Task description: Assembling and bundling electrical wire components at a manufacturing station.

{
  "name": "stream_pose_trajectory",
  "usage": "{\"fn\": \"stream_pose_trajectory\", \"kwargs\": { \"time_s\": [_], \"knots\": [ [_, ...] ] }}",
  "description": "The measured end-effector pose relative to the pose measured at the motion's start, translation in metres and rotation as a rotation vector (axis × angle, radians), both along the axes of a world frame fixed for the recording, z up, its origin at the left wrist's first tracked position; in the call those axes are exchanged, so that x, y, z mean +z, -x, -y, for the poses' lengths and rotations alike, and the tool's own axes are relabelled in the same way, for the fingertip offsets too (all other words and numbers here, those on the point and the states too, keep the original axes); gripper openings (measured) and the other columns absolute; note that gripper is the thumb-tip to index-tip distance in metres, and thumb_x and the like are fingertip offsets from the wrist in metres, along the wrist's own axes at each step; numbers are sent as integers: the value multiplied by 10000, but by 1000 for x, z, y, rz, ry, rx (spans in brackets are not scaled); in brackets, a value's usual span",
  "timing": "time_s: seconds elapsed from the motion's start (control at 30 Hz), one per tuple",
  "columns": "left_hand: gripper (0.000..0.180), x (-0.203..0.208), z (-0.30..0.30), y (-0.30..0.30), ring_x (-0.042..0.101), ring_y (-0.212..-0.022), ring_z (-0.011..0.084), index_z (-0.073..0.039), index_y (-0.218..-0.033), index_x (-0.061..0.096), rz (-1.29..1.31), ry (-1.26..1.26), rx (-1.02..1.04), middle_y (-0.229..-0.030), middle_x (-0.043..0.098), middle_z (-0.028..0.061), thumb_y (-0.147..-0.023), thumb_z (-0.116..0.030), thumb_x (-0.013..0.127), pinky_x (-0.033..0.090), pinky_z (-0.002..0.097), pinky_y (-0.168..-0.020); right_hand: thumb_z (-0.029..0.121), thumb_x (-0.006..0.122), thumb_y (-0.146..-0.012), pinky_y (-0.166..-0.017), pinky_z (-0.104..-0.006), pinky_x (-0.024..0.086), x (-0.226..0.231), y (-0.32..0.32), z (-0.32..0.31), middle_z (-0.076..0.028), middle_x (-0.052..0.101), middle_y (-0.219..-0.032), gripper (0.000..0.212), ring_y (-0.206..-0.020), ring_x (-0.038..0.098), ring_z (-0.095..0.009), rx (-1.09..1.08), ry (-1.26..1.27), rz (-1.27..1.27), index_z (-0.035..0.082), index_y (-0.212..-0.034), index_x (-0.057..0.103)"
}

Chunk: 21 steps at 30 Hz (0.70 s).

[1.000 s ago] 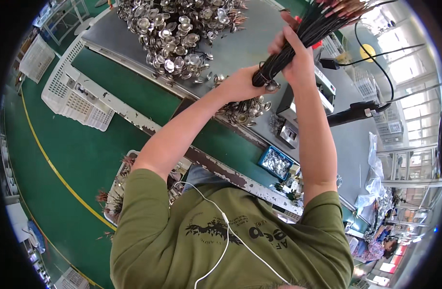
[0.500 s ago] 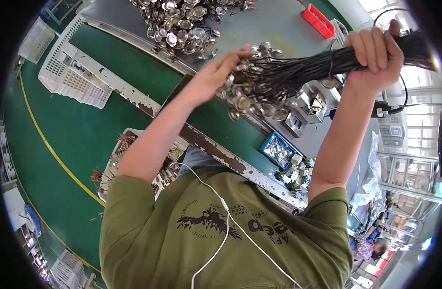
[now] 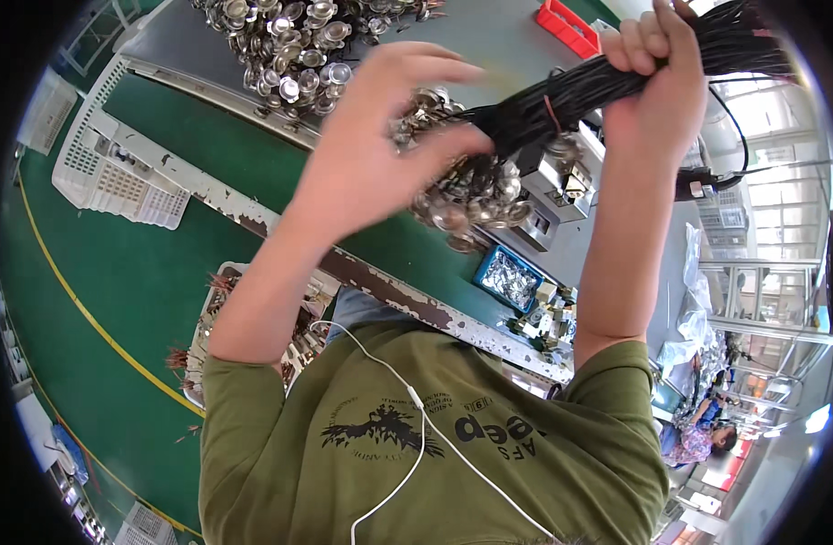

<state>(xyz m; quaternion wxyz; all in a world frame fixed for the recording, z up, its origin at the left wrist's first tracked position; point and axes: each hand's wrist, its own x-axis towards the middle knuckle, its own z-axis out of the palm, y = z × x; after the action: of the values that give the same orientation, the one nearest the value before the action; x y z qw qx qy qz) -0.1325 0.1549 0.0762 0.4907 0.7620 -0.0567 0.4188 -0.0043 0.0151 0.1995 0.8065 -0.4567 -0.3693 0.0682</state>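
Note:
My right hand is wrapped round a thick bundle of black cables, held up at the upper right. A thin reddish tie circles the bundle. Round silvery metal pieces hang in a cluster at its lower left end. Beside that end, my left hand has its fingers and thumb spread, slightly blurred by motion. It partly covers the metal pieces; whether the thumb touches the cables I cannot tell.
A heap of similar metal pieces lies on the grey bench at the upper left. Behind stands a red tray. Metal fixtures, a blue tray and a loaded bin are nearer. Another person is far right.
My left hand has drawn back from the metal pieces and spread its fingers. The right hand and bundle have shifted left and up, and the bundle has turned, showing the reddish tie.

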Motion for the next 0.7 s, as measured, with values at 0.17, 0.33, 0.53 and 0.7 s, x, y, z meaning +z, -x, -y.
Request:
{"fn": "stream_pose_trajectory", "kwargs": {
  "time_s": [0.17, 0.33, 0.53, 0.7],
  "knots": [
    [418, 17, 32, -20, 573, -927, 253, -160, -1133, 619, 67, -403, 222, -1025, 575, 44, -747, -202, 775, 441, 384, -783, 120, 608, -957, -474, -242, 348, 5, 32, -25, 31, 440, -628, 76, -496, 403, -76, -410, -79, -149, 86, -993, 550],
    [242, 21, 19, -20, 628, -799, 235, -138, -1022, 655, 210, -454, 147, -924, 636, 6, -790, -125, 724, 478, 352, -709, 154, 606, -971, -469, -243, 326, 5, 17, -15, 46, 420, -615, 79, -486, 384, -71, -451, -96, -165, 99, -989, 552],
    [127, 38, -60, -1, 594, -809, 89, -45, -1036, 615, -97, 55, -704, -880, 646, 29, -931, -115, 604, 459, 230, -695, 175, 338, -1066, -395, -229, 283, 2, 9, 20, 65, 324, -540, 300, -398, 295, -47, 444, -87, -161, 135, -1273, 551],
    [183, 9, -93, -58, 572, -834, 131, -62, -1031, 570, -267, 441, -1156, -850, 607, 42, -917, -205, 571, 447, 278, -777, 134, 351, -1044, -400, -224, 296, 13, 21, 15, 69, 338, -537, 286, -398, 306, -54, 682, -246, -344, 100, -1202, 586]
  ]
}}
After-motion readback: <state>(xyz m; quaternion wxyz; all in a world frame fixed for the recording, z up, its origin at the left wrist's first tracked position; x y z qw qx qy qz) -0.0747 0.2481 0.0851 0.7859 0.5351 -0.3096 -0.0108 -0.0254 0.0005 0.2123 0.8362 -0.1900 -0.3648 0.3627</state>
